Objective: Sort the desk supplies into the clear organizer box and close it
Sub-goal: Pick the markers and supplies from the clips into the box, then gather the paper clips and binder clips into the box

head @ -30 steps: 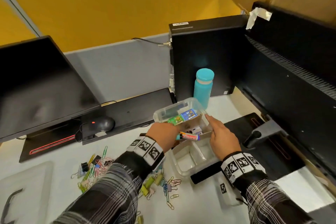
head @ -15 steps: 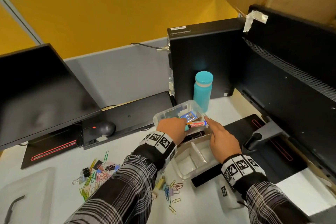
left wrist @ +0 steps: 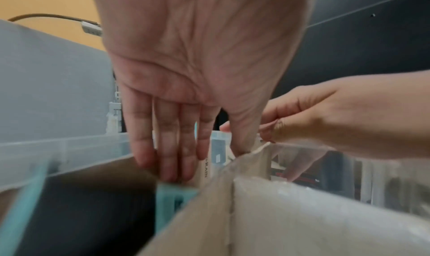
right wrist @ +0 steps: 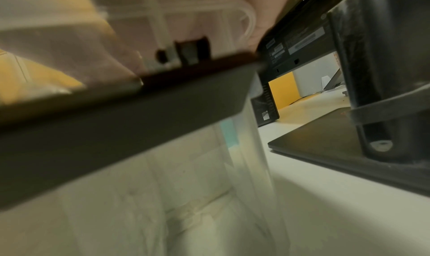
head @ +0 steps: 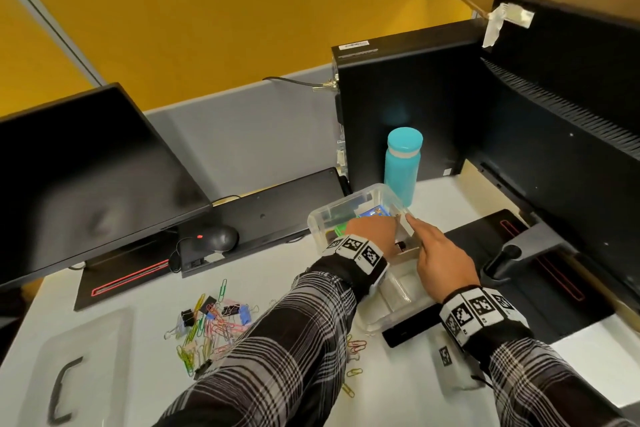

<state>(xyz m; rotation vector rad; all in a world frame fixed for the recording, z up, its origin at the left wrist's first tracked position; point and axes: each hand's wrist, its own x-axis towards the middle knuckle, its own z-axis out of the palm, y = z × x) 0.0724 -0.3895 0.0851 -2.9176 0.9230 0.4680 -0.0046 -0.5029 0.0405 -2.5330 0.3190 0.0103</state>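
The clear organizer box (head: 325, 215) stands open on the white desk, with blue (head: 375, 211) and green (head: 341, 228) packs in its far compartment. My left hand (head: 372, 229) reaches into that compartment. In the left wrist view its fingers (left wrist: 172, 168) point straight down and press on a white-labelled marker (left wrist: 204, 168) that lies among the items. My right hand (head: 440, 260) is at the box's right wall, index finger along the rim. The left wrist view shows the right hand (left wrist: 325, 116) pinching that wall near a brown divider (left wrist: 251, 160). Coloured paper clips and binder clips (head: 214, 326) lie loose to the left.
The clear lid (head: 79, 367) with a black handle lies at the near left. A black bar-shaped item (head: 412, 326) lies against the box's near end. A teal bottle (head: 401, 166), a PC tower (head: 398, 97), a keyboard (head: 270, 215), a mouse (head: 221, 237) and two monitors surround the box.
My left hand carried the marker from the box's middle to the far compartment and lowered it in; its fingers now lie straight on it. The right hand stayed at the box wall.
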